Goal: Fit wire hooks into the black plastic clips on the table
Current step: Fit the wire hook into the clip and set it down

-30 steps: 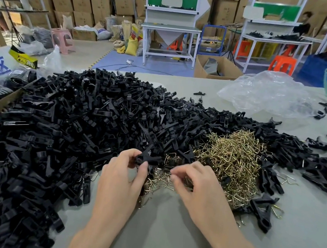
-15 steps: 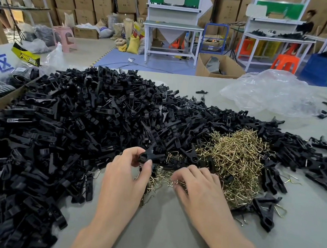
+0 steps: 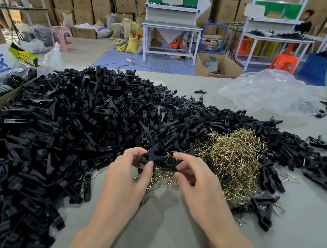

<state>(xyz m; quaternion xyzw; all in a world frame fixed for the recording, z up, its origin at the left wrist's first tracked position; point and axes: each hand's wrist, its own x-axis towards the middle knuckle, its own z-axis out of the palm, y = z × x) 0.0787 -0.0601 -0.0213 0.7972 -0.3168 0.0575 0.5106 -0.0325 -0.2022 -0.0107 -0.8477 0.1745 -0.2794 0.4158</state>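
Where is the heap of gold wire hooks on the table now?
In the head view the heap of wire hooks lies right of centre, just beyond the right hand, with black clips around it.

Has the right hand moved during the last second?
Yes. Against the brass hook pile, the right hand rose toward the black clip in the left hand.

One black clip (image 3: 151, 156) is held tilted above brassy wire hooks (image 3: 236, 155) heaped against the clip pile (image 3: 74, 122).
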